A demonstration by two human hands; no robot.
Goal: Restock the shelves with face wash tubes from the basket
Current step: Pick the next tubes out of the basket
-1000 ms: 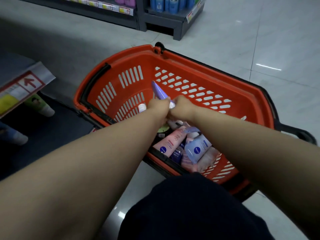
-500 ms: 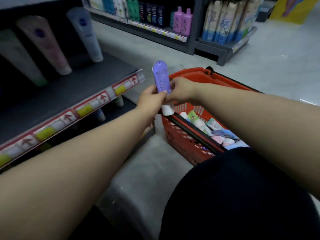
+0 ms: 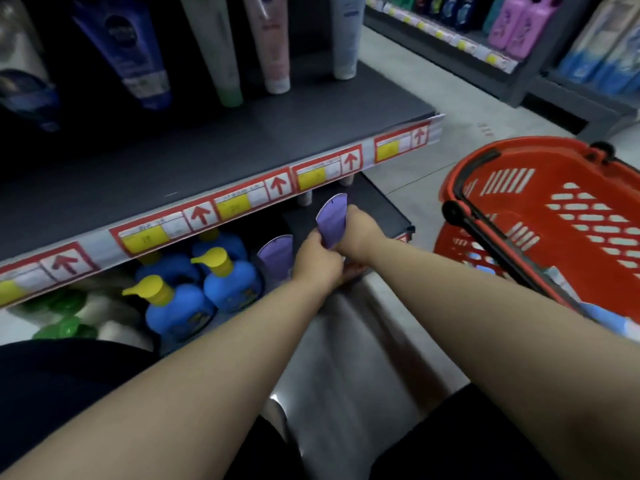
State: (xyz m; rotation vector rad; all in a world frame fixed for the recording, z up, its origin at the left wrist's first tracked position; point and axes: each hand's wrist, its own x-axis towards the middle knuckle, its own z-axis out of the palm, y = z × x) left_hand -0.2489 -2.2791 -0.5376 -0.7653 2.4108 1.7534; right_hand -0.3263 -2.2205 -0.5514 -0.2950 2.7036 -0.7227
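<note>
So the purple face wash tube was out of the basket and down at the lower shelf, crimped end pointing up and cap end hidden behind the fingers. It sat just right of a second purple tube that was standing there already, close but I couldn't tell if they touched.

Both hands had it. The left hand came in from below-left with its fingers curled round the tube's lower part, and the right hand pinched it from the right side, knuckles up. Both forearms were stretched out straight, nearly meeting at the tube.

On that lower shelf, left of the purple tubes, were blue pump bottles with yellow pumps, and further left some green-capped bottles, kinda blurry. The upper shelf had a price label strip with red arrows along its front edge, and at the back a row of cap-down tubes: a dark blue tube, a green-capped tube, a pink tube and a white tube.

The red basket was on the floor off to the right, well apart from the hands, black handle folded down over it. Most of what showed was its slotted wall, with a light blue pack at the near end.
</note>
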